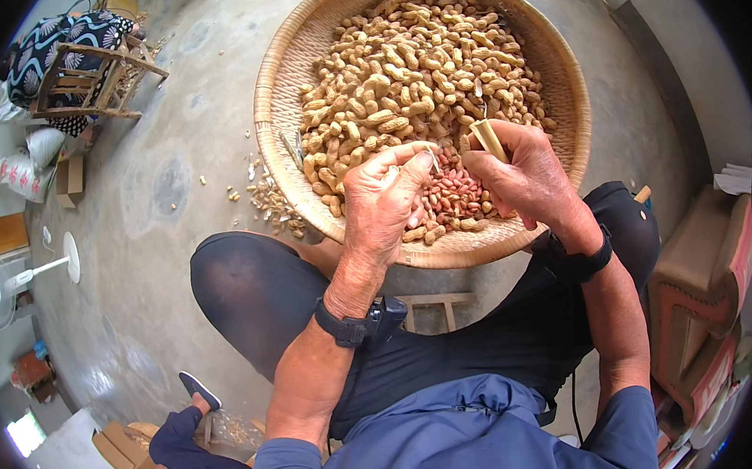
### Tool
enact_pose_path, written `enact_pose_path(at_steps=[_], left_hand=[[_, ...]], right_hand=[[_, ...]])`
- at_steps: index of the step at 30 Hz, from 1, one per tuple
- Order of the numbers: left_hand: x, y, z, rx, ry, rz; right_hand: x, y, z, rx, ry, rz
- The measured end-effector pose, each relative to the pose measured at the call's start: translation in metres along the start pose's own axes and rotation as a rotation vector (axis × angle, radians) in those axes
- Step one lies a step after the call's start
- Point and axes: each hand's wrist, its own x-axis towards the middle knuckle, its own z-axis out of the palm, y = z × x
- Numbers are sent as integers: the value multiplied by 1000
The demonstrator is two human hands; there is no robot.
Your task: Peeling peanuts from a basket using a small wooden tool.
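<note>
A round woven basket (264, 111) holds a large heap of unshelled peanuts (404, 75). Near its close edge lies a small pile of reddish shelled peanuts (455, 193). Above that pile, my left hand (389, 191) pinches a small pale piece, seemingly a bit of shell, between thumb and forefinger. Just to the right, my right hand (525, 165) grips a short split bamboo piece (488, 138), with a peanut at the tips of its fingers. The two hands are close together but apart. What lies inside the curled fingers is hidden.
Empty shells (276, 205) litter the concrete floor left of the basket. A person sits by a wooden chair (87, 85) at the upper left, another person at the lower left. A white fan (26, 277) stands at the left, cardboard boxes (696, 317) at the right.
</note>
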Motion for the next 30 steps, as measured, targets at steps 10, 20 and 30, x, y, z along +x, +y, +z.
enact_pose_path(at_steps=[10,20,30], left_hand=[[3,-1,-2,-316,-139,-91],[6,-7,0,-452,-37,-196],[6,0,-9,-454,-74,-183]], right_hand=[[-1,-3,1,251,-168,67],[0,-16,11,76,-168,-133],[40,34,11,-817,-34,-350]])
